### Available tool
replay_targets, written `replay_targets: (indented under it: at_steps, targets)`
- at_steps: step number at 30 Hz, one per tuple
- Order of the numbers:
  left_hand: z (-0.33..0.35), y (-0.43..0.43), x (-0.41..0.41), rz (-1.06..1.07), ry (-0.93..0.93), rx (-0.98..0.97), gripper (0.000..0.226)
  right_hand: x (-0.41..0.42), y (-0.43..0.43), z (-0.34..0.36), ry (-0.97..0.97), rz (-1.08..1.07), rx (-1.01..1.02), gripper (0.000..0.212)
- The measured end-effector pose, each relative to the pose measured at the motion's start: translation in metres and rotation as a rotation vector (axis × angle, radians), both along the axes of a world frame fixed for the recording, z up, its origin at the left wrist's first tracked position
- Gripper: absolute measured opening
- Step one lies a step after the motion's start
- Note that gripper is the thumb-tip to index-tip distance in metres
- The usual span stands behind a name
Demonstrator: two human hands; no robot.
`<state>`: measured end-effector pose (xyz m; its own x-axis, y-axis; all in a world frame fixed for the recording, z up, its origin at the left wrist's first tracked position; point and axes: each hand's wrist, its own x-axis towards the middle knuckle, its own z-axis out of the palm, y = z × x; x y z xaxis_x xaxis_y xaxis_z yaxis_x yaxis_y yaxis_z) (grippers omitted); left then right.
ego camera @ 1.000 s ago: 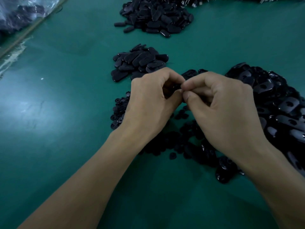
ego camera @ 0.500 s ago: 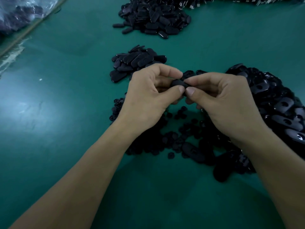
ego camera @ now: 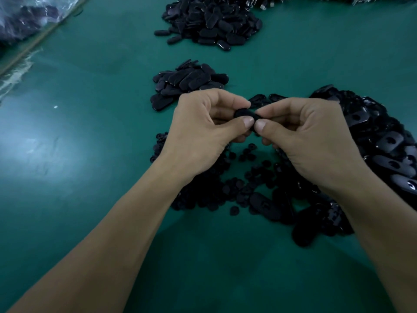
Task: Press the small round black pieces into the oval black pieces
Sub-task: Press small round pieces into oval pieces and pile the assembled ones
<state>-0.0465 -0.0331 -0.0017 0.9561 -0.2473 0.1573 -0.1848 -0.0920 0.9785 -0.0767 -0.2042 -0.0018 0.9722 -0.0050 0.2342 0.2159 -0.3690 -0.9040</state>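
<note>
Surface: green table (ego camera: 90,154), matte, with a pale glare patch.
Landmark: small heap of oval pieces (ego camera: 187,84), mid-table.
Beyond landmark: large heap of oval pieces (ego camera: 212,21).
Right of landmark: holed oval pieces (ego camera: 372,136), glossy, piled.
Nearer than landmark: small round pieces (ego camera: 248,177), loosely scattered.
Far left of landmark: plastic bag (ego camera: 27,21), at the table's edge.

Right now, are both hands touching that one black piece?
Touching. The head view shows the left hand and right hand both pinching the oval black piece between thumb and fingers.
</note>
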Motion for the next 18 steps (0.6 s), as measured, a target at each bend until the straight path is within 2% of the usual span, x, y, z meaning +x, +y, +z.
replay_targets:
  at_steps: [5,10,18]
  targets:
    - [-0.0011,-0.0007,-0.0009,0.030,-0.060,0.071,0.020,-0.0008,0.0028,-0.0006,0.013,-0.059,-0.062,0.016]
    - [-0.0020,-0.0012,-0.0021,0.071,-0.137,0.155,0.021,-0.0019,0.0011,-0.0003,0.025,-0.053,-0.004,0.015]
    - [-0.0010,0.0012,0.0023,0.117,-0.193,0.271,0.020,0.0000,0.0015,-0.0025,-0.018,-0.041,-0.042,0.023]
